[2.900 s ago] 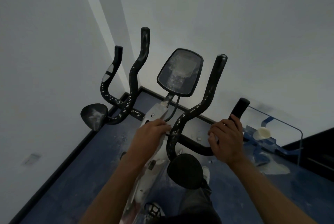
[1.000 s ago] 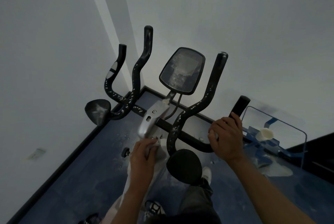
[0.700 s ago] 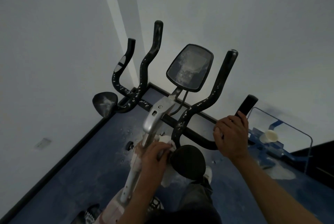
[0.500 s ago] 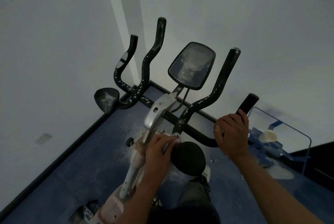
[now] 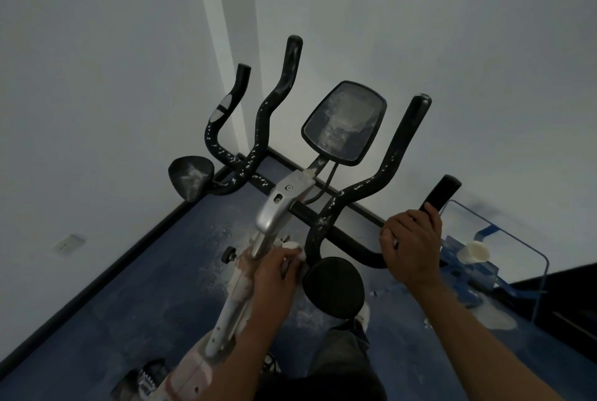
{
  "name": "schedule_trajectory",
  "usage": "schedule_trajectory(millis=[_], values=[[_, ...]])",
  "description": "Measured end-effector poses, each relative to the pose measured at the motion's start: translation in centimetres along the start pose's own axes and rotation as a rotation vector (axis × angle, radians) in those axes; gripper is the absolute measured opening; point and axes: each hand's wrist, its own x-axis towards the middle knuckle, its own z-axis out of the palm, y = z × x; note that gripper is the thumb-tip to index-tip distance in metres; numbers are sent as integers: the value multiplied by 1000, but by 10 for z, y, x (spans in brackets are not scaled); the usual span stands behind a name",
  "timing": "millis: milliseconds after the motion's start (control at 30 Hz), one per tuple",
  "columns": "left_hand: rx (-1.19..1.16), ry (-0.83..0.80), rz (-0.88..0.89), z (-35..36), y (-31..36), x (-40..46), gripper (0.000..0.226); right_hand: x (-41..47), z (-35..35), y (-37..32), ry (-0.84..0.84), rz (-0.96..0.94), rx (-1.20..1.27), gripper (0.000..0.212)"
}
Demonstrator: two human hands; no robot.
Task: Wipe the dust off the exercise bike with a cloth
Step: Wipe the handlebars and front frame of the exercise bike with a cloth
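Visibly dust-speckled exercise bike (image 5: 326, 206) handlebars.

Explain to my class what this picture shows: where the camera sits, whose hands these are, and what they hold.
The camera is worn on a person's head and looks forward and down, so you see that person's own two arms. There is no robot. In front stands an exercise bike with black handlebars speckled with white dust, and a dusty screen between them. The left hand presses a white cloth against the bike's silver post, fingers curled round the cloth, wiping. The right hand grips the right end of the handlebars, probably to steady the bike. Two black pads show: one between the hands and one far left, which is dusty. The blue floor also carries dust. A white cup stands on a glass table at the right.
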Motion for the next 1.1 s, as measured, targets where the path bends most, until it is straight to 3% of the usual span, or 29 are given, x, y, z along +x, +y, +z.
schedule_trajectory(millis=[100,233,300,433,600,1000,1100], values=[[-64,63,16,0,14,9,13,1,0,1,-15,0,-14,28],[-44,-63,-84,-1,1,3,11,0,0,1,-17,0,-20,29],[-43,-27,-108,-2,-1,0,11,0,1,1,-14,0,-18,30],[-81,75,17,-6,31,13,15,0,0,0,-7,-9,-19,30],[33,-177,112,-22,22,19,18,0,0,2,1,-14,-15,29],[312,-453,99,-22,38,38,17,0,0,1,18,-4,10,28],[204,-426,110,-24,47,41,17,1,0,-1,19,9,18,27]])
